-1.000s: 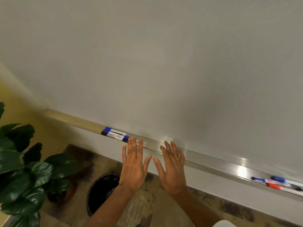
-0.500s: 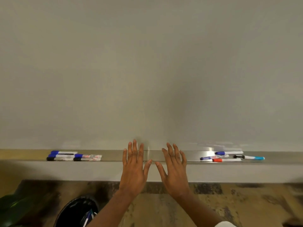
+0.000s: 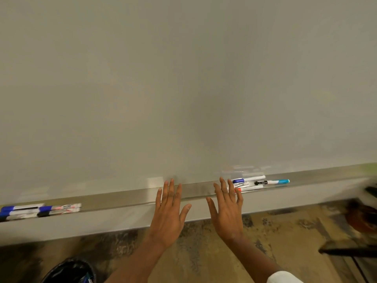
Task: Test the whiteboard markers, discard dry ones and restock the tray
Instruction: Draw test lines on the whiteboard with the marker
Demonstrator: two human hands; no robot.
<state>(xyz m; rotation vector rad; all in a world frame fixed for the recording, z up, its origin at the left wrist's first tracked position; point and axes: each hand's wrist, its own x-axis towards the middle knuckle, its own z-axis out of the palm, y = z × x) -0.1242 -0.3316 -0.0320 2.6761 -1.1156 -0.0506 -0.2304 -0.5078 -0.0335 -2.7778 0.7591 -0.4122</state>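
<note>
Head view. The whiteboard [image 3: 183, 78] filled the upper frame, pale grey and unmarked where it showed. The tray [image 3: 126, 198], a long metal ledge, ran along the board's lower edge.

Markers lay flat in the tray in two groups:
- Far left end of the tray: the left cluster [image 3: 38, 211], several markers end to end in rows, with white barrels and blue and black caps. Two barrels carried red print. The frame edge cut the group, so the count was unclear.
- Right of the tray's middle: the blue-capped marker [image 3: 248, 179], white barrel, lay nearest the board. The teal-ended marker [image 3: 272, 182] lay further along to the right, black at one end and teal at the other. The red-capped marker [image 3: 250, 188] lay nearest the tray's front lip. The printed marker [image 3: 242, 184] lay between the blue and the red; its cap colour was not readable.

Your left hand [image 3: 168, 213] was at the tray's middle, back toward the camera, fingers straight and slightly fanned, thumb out, holding nothing. Your right hand [image 3: 227, 211] was just beside it on the side of the right group, in the same posture. Its fingertips overlapped the left ends of the red-capped marker and the printed marker. Contact with tray or markers could not be told for either hand.

Below the tray's left half, a bin [image 3: 69, 271] with a black liner stood on the mottled floor [image 3: 285, 231]. A white sleeve [image 3: 283, 277] showed at your right forearm.
</note>
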